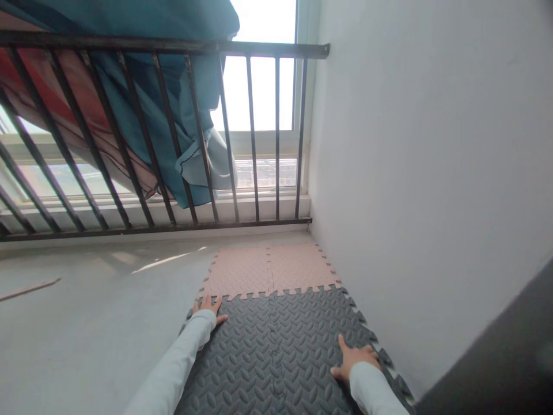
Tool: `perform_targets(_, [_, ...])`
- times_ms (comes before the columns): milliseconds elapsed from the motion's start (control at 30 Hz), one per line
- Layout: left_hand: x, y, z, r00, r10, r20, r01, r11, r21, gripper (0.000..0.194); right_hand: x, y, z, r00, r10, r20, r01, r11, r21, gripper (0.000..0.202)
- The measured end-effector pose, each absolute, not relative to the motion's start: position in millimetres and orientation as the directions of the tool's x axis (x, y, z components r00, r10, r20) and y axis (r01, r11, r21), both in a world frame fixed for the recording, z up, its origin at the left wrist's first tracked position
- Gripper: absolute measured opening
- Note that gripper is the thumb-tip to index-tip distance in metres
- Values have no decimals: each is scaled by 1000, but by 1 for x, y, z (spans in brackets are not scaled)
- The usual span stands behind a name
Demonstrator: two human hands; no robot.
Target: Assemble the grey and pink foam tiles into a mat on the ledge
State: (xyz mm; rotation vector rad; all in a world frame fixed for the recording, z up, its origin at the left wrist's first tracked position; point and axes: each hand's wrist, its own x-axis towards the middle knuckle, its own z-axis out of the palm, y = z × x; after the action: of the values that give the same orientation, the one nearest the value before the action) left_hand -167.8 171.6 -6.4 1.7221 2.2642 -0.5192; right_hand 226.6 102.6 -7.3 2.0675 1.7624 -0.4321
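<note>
Black foam mats (272,351) with a raised pattern and toothed edges lie on the floor, joined along a seam down the middle. Beyond them, two pink foam mats (242,268) meet their far edge. My left hand (209,308) rests with fingers spread on the far left corner of the black mats, its fingertips at the border with the pink. My right hand (356,360) touches the right part of the black mats near their right edge, fingers apart. Neither hand holds anything.
A white wall (423,173) runs along the right side. Ahead stands a dark metal railing (168,227) before a window, with blue and red cloth (159,104) hanging behind its bars. A thin strip (30,289) lies on the grey floor (95,328) at left.
</note>
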Motion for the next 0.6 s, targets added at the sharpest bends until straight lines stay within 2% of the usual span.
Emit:
perform_targets(200, [-181,185,-14,-202,888,-413,979,187,-78,87,220,93,5,201,861,-468,977,-139,165,80])
perform_targets(400, [-185,191,-33,-272,888,-370,960,276,-44,85,215,89,13,205,873,-442,976,-146,164,81])
perform_targets(600, [-176,190,-28,-303,854,-422,950,305,-66,91,211,87,23,209,860,-465,972,-130,197,79])
